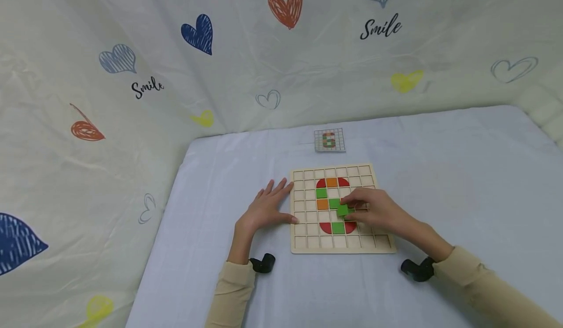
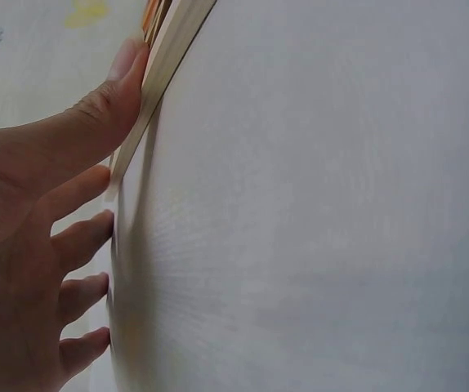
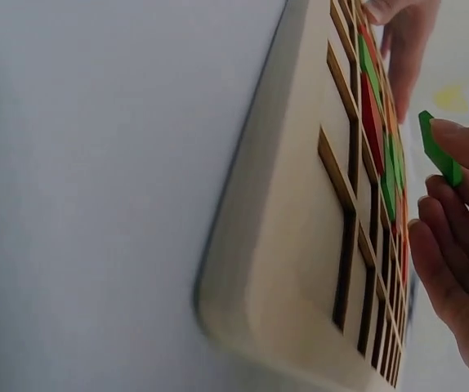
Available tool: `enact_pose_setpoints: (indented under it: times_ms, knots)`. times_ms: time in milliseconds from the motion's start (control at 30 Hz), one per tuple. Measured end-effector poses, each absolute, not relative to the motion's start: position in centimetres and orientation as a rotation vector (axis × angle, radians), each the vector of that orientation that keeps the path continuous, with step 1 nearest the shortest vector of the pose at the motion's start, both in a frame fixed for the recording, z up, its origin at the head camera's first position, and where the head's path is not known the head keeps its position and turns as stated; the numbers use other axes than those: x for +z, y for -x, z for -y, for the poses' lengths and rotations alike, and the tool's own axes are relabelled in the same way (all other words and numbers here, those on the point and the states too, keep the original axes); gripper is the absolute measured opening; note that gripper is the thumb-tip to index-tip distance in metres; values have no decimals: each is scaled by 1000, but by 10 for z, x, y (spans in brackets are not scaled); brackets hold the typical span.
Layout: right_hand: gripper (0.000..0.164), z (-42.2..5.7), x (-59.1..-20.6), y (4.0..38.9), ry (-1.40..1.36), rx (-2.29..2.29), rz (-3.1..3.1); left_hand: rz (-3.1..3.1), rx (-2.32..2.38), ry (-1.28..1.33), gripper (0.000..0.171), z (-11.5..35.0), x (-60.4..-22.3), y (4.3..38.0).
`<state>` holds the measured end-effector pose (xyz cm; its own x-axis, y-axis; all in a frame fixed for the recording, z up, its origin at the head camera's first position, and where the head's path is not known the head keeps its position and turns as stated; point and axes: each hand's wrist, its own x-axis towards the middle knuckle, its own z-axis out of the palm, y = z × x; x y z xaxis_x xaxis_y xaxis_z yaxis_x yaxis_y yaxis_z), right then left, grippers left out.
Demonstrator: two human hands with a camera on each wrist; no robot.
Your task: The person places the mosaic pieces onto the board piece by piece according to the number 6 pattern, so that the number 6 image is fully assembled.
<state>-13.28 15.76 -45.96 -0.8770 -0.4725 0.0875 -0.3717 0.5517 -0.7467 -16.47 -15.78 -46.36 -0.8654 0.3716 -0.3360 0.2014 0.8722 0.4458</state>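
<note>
A wooden grid board [image 1: 305, 242] lies on the table, with red, orange and green tiles set in some of its squares. Between thumb and fingers my right hand [image 1: 378, 209] pinches a green square tile [image 1: 342, 210], held above the middle of the board; the right wrist view shows this green tile [image 3: 439, 151] tilted and apart from the board. My left hand [image 1: 264, 208] rests at the board's left edge, fingers spread. In the left wrist view the thumb [image 2: 116, 102] touches the board's rim [image 2: 169, 65].
A small pattern card [image 1: 330, 141] with a gridded coloured design lies behind the board. White cloth [image 1: 462, 171] covers the table. Behind it hangs a pale curtain [image 1: 237, 74] printed with hearts. Black wrist cameras [image 1: 418, 269] sit by both sleeves.
</note>
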Motion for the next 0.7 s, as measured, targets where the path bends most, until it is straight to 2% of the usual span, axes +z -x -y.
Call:
enact_pose_setpoints:
  times_ms: [700]
  knots:
    - [24, -117, -463, 138, 775, -1085, -2640, -2623, 574, -429, 101, 155, -461, 162]
